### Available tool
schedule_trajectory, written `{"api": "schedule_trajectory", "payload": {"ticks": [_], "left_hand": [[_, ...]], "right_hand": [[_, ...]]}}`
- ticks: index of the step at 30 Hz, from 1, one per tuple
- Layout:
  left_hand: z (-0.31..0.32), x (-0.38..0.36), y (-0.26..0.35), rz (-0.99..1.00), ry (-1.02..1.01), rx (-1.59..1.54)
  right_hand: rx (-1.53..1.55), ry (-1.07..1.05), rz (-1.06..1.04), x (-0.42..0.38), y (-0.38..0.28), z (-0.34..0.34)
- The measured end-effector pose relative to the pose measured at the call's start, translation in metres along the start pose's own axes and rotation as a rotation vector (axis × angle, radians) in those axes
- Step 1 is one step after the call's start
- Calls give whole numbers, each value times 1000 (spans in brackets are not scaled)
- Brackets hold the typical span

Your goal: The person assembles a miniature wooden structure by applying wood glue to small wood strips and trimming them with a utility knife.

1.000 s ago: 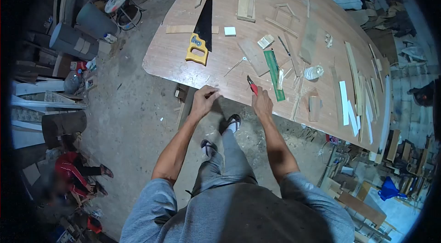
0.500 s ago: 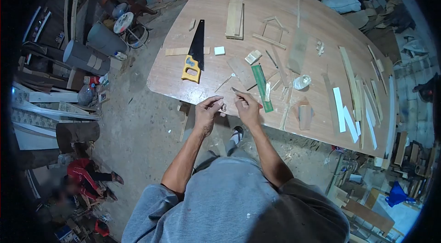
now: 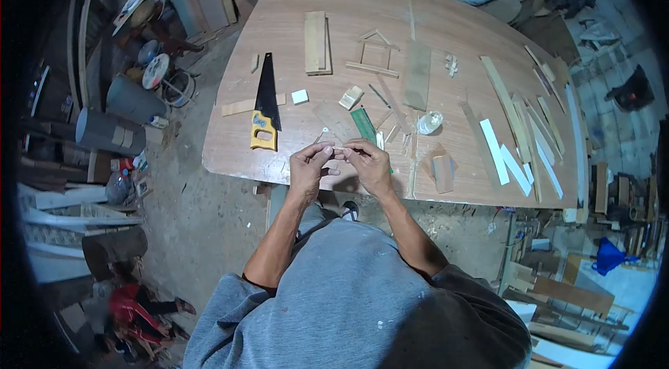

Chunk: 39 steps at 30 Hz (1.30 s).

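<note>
Above the near edge of the wooden table [image 3: 237, 27], my left hand [image 3: 309, 168] and my right hand [image 3: 369, 165] meet fingertip to fingertip. Both are closed in a pinch. Whatever is between the fingers is too small to make out. Just beyond them, a green flat strip [image 3: 362, 121] lies partly hidden behind my right hand, and a thin stick with a pale end [image 3: 323, 133] points toward my left. A handsaw with a yellow handle [image 3: 264, 137] rests farther left, its dark blade over a wood strip [image 3: 237, 107]. A small white block [image 3: 300, 96] is nearby.
Toward the back lie stacked boards [image 3: 316, 41] and a small house-shaped stick frame [image 3: 374, 59]. A clear jar [image 3: 429, 122] and a block on brown sheet [image 3: 442, 172] are to the right, then several long strips [image 3: 505, 114]. A person in red [image 3: 136, 310] is low at the left.
My hands have come together from being apart, and the dark-tipped thing by my right fingers no longer shows. The view has shifted, so the table sits farther left and lower.
</note>
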<state>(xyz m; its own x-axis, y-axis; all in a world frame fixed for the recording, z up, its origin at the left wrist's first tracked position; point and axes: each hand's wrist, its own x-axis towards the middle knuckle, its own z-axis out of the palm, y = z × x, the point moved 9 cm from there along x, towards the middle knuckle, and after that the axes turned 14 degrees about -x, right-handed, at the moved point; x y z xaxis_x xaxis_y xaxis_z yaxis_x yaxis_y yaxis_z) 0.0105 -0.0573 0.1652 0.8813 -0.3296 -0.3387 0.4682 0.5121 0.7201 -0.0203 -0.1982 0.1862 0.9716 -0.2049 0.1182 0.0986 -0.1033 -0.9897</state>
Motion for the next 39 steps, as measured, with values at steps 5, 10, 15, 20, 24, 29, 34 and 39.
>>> {"api": "schedule_trajectory", "payload": {"ticks": [5, 10, 15, 20, 24, 29, 34, 39], "left_hand": [[-5, 28, -14, -119, -57, 23], [-10, 47, -23, -212, -142, 8], [-13, 64, -30, -216, -167, 158], [-3, 99, -50, -209, -208, 253], [4, 142, -62, -136, -146, 385], [-8, 203, -66, 237, 31, 841], [8, 234, -72, 404, 57, 1282], [3, 256, -75, 384, 102, 1355]], "right_hand": [[-79, 117, 215, 1, 33, -7], [-90, 170, 333, 2, 51, -4], [-213, 223, 197, 11, 49, -9], [-556, 2, 239, 45, 54, -29], [-511, -121, 343, 93, 104, -54], [-650, -56, 398, 184, 195, -105], [-796, -96, 505, 232, 212, -102], [-948, -177, 560, 237, 230, -86]]}}
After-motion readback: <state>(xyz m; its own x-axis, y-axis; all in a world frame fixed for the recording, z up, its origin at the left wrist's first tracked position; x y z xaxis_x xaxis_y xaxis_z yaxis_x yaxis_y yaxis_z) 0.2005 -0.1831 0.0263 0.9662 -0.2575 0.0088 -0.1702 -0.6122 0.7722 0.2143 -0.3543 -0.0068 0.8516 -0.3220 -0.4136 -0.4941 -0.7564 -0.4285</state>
